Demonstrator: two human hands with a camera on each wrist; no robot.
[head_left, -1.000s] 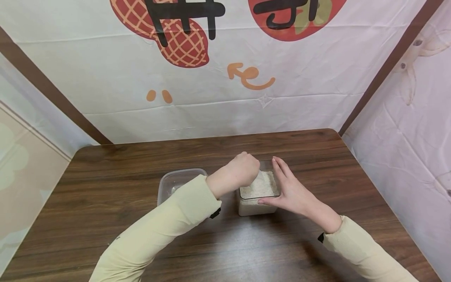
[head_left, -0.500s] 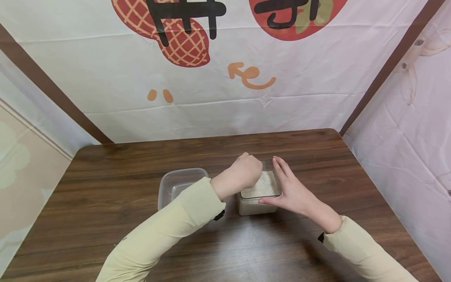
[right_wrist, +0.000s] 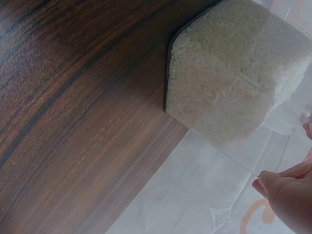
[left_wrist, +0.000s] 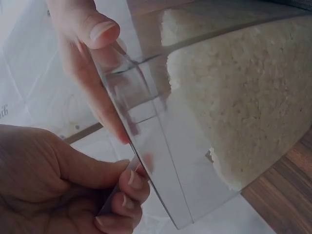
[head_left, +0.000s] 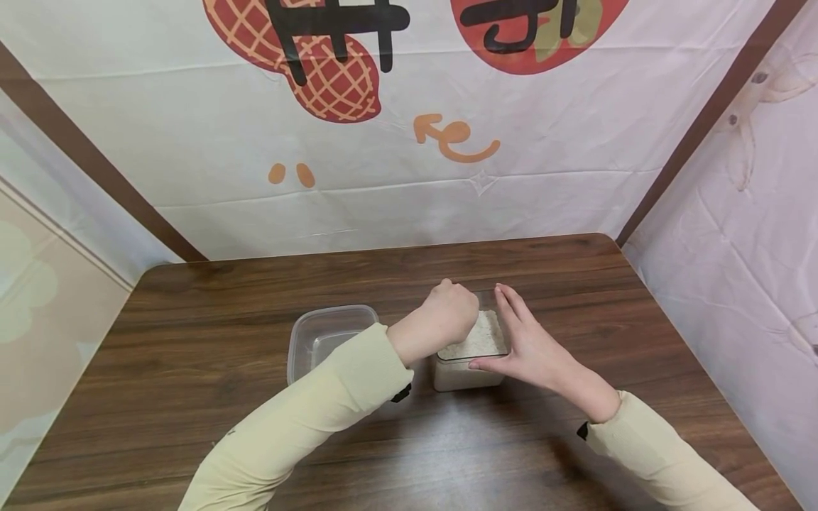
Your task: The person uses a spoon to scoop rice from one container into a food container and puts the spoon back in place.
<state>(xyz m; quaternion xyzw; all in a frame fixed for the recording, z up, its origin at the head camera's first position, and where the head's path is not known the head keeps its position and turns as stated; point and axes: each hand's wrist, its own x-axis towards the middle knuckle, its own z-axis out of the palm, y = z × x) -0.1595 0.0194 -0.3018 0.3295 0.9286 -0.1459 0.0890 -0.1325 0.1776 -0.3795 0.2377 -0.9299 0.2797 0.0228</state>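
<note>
On the brown wooden table, an empty clear plastic tub sits just left of the clear rice container, and the left forearm crosses in front of that tub and hides its right side. The left hand is curled over the container's near-left rim, fingers pinching the clear wall, covering part of the rice. The right hand lies spread flat against the right side, thumb along the front edge; the wrist views blur the rim.
</note>
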